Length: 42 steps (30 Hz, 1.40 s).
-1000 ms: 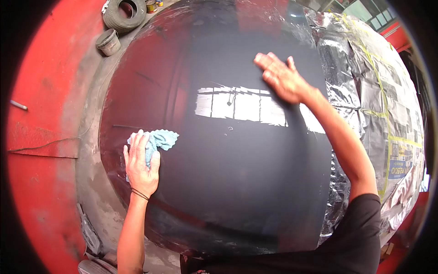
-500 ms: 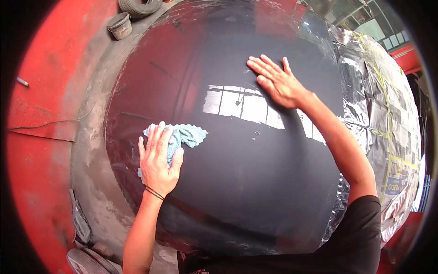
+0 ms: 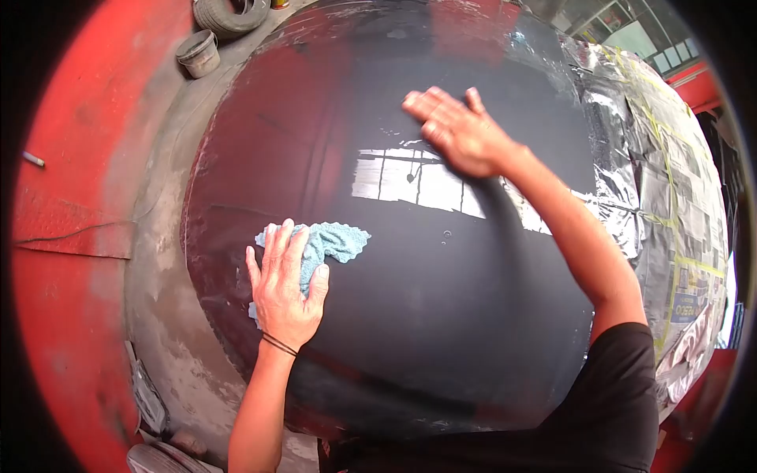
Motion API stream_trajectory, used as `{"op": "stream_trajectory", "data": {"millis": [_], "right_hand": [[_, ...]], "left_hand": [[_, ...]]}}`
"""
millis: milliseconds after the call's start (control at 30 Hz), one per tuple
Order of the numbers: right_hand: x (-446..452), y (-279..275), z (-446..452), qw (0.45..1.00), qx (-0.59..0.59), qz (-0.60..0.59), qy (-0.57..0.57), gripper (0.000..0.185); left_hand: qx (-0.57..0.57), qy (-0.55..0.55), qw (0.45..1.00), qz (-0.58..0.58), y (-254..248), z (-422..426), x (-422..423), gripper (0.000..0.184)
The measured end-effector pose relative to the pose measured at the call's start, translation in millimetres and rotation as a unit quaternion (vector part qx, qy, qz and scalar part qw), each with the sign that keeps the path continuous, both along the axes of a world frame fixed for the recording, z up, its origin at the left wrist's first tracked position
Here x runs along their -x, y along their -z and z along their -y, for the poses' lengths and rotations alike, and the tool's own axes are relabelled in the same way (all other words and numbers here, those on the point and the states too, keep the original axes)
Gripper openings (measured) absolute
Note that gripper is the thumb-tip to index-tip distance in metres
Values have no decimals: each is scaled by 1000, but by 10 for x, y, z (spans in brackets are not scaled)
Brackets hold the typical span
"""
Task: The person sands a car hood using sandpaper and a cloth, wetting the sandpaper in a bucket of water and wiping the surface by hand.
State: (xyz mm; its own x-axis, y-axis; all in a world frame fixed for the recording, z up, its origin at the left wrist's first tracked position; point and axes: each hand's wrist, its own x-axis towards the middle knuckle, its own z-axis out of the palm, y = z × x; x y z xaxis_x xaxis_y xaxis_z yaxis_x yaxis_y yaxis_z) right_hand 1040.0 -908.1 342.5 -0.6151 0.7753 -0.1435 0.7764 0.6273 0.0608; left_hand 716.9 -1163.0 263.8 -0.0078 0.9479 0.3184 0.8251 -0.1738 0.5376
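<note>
In the head view, a dark, glossy panel fills the middle. The left hand lies at 8 o'clock from centre, palm down, fingers stretched out and slightly apart over a blue cloth. The cloth rests crumpled on the panel, spreading out past the fingertips towards 3 o'clock. Thin bands circle that wrist.

The right hand is at 1 o'clock, palm down at the panel, its fingers close together and thumb apart; whether the whole palm touches, I cannot tell. A white reflection shines beside it, towards its 7 o'clock.

Newspaper covers the 3 o'clock side; a bucket and a tyre sit around 11.
</note>
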Motion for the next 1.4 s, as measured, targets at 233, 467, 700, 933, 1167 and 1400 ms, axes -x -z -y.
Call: {"op": "stream_trajectory", "data": {"millis": [233, 467, 700, 933, 1167, 1400], "right_hand": [[-730, 178, -992, 976, -52, -42, 207, 63], [-1089, -85, 222, 994, -9, -14, 110, 66], [-1604, 133, -606, 970, -59, -49, 233, 64], [-2073, -113, 414, 975, -35, -27, 218, 66], [-2756, 62, -1101, 934, -54, -52, 350, 69], [-2706, -193, 444, 967, -36, -28, 251, 66]], "left_hand": [[0, -3, 1000, -4, 6, 36, 11, 56], [0, -7, 1000, -13, -2, 18, -15, 56], [11, -8, 1000, -15, 12, 43, -15, 58], [25, -9, 999, -35, 7, 37, -36, 56], [37, -6, 999, -40, -40, 24, -46, 58], [43, -11, 998, -51, -16, 33, -71, 58]]}}
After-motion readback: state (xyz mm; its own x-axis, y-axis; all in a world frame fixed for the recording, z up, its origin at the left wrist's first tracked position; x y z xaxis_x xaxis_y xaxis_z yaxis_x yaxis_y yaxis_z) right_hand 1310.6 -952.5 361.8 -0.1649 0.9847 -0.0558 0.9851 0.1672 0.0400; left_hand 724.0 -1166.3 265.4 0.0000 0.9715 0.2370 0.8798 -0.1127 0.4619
